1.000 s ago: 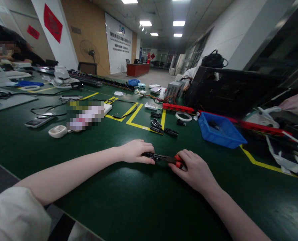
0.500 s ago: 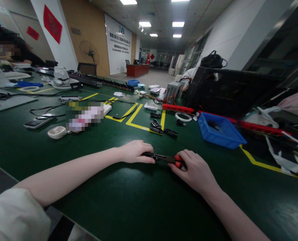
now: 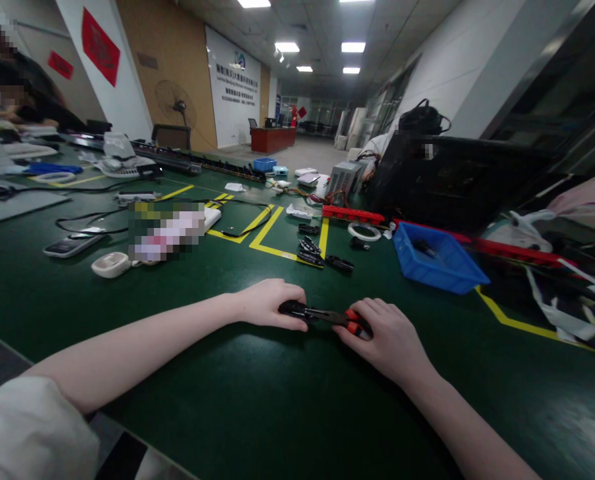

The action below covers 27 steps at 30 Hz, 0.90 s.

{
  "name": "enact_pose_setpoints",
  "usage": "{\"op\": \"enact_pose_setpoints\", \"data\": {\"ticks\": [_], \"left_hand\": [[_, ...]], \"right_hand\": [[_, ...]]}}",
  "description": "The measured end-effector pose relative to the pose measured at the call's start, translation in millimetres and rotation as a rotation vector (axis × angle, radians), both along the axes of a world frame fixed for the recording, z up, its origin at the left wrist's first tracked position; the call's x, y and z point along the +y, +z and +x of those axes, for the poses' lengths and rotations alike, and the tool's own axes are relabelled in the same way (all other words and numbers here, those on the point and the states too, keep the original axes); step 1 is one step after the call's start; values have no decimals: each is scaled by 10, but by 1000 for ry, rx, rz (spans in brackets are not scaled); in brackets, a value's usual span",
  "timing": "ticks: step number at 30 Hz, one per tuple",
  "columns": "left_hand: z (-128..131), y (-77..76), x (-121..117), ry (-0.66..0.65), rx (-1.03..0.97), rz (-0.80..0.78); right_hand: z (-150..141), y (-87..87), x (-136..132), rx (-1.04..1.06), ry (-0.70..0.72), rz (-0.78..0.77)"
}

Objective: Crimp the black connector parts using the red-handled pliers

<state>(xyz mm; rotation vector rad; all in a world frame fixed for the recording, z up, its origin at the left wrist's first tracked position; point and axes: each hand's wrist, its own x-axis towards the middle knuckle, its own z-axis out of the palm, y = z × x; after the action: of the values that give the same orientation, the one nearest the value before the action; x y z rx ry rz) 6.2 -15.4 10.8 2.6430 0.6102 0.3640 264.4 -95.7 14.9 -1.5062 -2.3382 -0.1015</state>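
Observation:
My left hand [image 3: 272, 303] is closed round a small black plastic part [image 3: 293, 309], which pokes out between thumb and fingers. In my right hand [image 3: 385, 333] are pliers [image 3: 350, 321] with red and black handles; my fingers wrap the grips. The dark jaws point left and meet the right end of the black part. Whether they bite on it I cannot make out. Beyond my hands, several similar black parts [image 3: 310, 252] lie beside a yellow tape corner [image 3: 272, 250] on the green table [image 3: 297, 413].
A blue bin [image 3: 437, 263] with a dark item inside stands to the right. Behind it are red strips [image 3: 352, 215] and a large black panel [image 3: 457, 187]. On the left lie a phone-like device [image 3: 75, 244], a white case [image 3: 110, 265] and a black cable [image 3: 92, 217]. Another person [image 3: 22, 93] sits far left.
The black part has turned slightly in my left hand and shows more of its body. The pliers stay at its end. The whole view has shifted a little.

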Motion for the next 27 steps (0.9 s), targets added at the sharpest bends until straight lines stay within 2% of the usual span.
{"op": "enact_pose_setpoints", "data": {"ticks": [8,16,27], "left_hand": [[3,23,-33,2,5,53],[1,16,-41,75,38,49],[4,-16,-17,39,30,20]], "right_hand": [[-4,15,-3,1,24,9],[-23,28,-24,2,28,27],[3,-1,-4,-35,71,49]]}}
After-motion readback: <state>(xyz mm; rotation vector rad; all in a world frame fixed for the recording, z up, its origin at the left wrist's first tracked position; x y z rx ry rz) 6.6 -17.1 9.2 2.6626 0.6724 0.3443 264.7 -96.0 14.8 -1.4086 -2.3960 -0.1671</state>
